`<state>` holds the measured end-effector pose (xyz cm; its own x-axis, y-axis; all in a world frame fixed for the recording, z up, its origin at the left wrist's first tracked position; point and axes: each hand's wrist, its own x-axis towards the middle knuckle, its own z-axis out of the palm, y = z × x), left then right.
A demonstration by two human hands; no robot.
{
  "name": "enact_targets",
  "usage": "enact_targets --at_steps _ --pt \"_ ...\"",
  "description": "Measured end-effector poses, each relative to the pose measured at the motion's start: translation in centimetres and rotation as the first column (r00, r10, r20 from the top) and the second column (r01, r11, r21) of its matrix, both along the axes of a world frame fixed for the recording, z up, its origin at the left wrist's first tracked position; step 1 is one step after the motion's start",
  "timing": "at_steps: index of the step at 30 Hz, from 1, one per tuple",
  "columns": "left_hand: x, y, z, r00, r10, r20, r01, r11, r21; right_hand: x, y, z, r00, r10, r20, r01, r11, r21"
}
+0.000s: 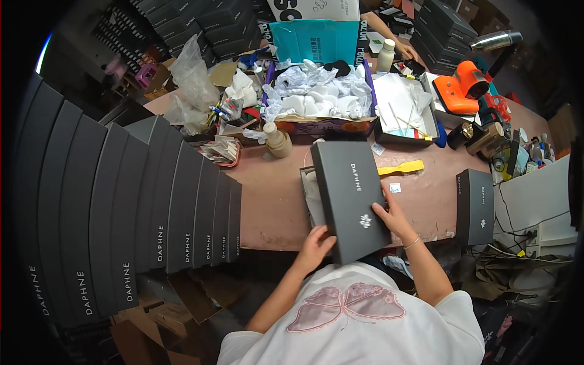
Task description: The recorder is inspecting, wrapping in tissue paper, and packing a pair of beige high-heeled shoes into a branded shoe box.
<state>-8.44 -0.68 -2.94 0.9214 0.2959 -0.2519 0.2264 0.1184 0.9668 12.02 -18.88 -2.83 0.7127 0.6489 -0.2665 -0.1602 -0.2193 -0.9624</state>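
A dark grey lid [353,198] with a pale flower emblem lies at a slant near the front edge of the pinkish table [271,204], over a matching box base [307,210] whose side and white lining show along the lid's left. The person's left hand [314,249] has its fingers curled on the lid's lower left edge; the right hand [396,220] grips the opposite edge, thumb on top and fingers along the side. Whether the lid touches the base is hard to tell from above.

Just right of the lid lies a yellow-handled brush [401,168], near a small white label [395,188]. Beyond stand a cream bottle [278,143] and a carton [322,127] heaped with crumpled white paper [319,91]. To its right sit an open tray of papers [404,139] and an orange device [456,94]. Grey shoebox-like boxes [128,207] line the left, and another person's forearm [386,31] reaches in at the far side.
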Motion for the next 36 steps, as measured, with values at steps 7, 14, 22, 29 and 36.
enact_targets --at_steps 7,14,22,29,36 --pt "-2.9 -0.6 -6.0 0.941 0.337 -0.041 -0.286 0.85 0.442 -2.7 3.4 -4.9 0.987 0.012 0.158 0.006 0.994 -0.111" --pt "-2.7 4.6 -9.6 0.861 -0.007 -0.509 -0.182 0.93 -0.32 -2.1 4.3 -6.9 0.99 -0.074 -0.123 0.041 0.967 -0.253" --pt "6.1 -10.3 -1.6 0.978 -0.178 -0.111 0.144 0.954 -0.261 2.2 -14.3 2.5 0.967 -0.175 -0.186 0.199 0.973 0.118" --pt "21.4 -29.9 2.6 0.506 -0.852 0.133 0.808 0.522 0.273 14.5 -42.2 10.0 0.878 -0.446 -0.174 0.44 0.895 -0.074" --pt "17.6 -31.9 1.1 0.326 -0.945 0.007 0.898 0.312 0.309 19.4 -49.9 1.8 0.858 -0.513 0.016 0.505 0.839 -0.202"
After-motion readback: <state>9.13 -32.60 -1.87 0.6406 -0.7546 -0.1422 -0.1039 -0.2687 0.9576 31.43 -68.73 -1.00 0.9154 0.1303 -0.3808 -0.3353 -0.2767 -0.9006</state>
